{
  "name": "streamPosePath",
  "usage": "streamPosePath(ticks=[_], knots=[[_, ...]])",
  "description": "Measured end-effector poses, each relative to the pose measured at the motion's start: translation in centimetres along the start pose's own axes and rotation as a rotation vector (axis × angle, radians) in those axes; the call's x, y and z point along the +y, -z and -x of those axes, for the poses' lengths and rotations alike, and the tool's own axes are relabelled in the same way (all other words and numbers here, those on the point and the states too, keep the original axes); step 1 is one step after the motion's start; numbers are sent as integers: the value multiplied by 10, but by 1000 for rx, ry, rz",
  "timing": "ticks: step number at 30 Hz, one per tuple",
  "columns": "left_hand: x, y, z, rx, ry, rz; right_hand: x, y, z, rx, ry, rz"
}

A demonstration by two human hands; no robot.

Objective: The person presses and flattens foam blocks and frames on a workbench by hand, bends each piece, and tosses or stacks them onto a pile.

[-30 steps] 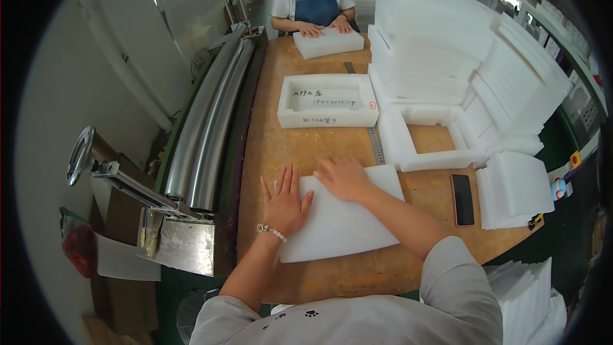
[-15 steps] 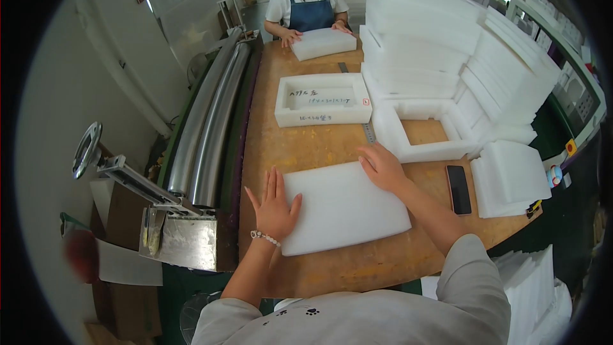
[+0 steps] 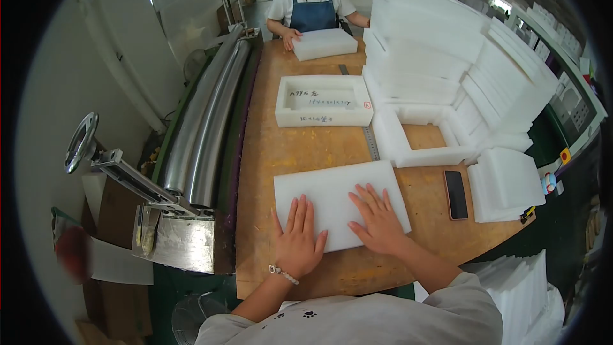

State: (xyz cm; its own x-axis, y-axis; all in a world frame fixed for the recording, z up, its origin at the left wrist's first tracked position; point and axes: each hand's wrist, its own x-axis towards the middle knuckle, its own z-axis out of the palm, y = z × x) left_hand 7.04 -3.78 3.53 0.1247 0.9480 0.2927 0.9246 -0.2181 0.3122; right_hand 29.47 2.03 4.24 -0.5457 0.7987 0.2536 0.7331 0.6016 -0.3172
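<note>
A white foam block [image 3: 332, 185] lies flat on the wooden table in front of me. My left hand [image 3: 298, 239] rests near its lower left corner, fingers stretched out and spread, a beaded bracelet on the wrist. Over the right part of the block lies my right hand [image 3: 377, 220], palm down with fingers apart. Neither hand grips anything. Farther up the table sits a white foam tray [image 3: 324, 118] with handwriting on it. A metal ruler [image 3: 371, 144] lies between the tray and the block, partly covered.
Long metal rollers [image 3: 207, 128] with a handwheel run along the table's left side. Tall foam stacks [image 3: 428, 32] and a foam frame [image 3: 434, 155] stand at the right, near a phone [image 3: 456, 195] and foam sheets [image 3: 504, 185]. Opposite, a co-worker [image 3: 313, 13] touches another foam block [image 3: 325, 43].
My right hand has moved from the block's far right edge down onto its top. My left hand has shifted right and nearer me. The co-worker's one hand has moved off their block toward the stack.
</note>
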Motion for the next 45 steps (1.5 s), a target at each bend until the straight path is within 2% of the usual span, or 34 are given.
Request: streamPosePath(ticks=[6, 16, 21, 25, 30, 36, 40, 45], knots=[[-18, 9, 12, -26, 60, -32, 23, 8, 17, 22, -78, 21], [-32, 10, 20, -48, 123, 152, 36, 17, 30, 91, -157, -60], [-35, 12, 20, -57, 149, 266, 46, 16, 38, 113, -176, -192], [-45, 11, 26, -39, 101, 535, 58, 13, 49, 170, -111, -421], [-64, -1, 40, 2, 61, 660, 72, -3, 63, 242, -84, -600], [-68, -6, 43, 6, 61, 597, 64, -2, 62, 348, -235, -714], [-73, -6, 43, -40, 53, 579, 70, 5, 66, 176, -310, -815], [-79, -14, 49, -30, 50, 528, 63, 13, 62, 166, -323, -804]])
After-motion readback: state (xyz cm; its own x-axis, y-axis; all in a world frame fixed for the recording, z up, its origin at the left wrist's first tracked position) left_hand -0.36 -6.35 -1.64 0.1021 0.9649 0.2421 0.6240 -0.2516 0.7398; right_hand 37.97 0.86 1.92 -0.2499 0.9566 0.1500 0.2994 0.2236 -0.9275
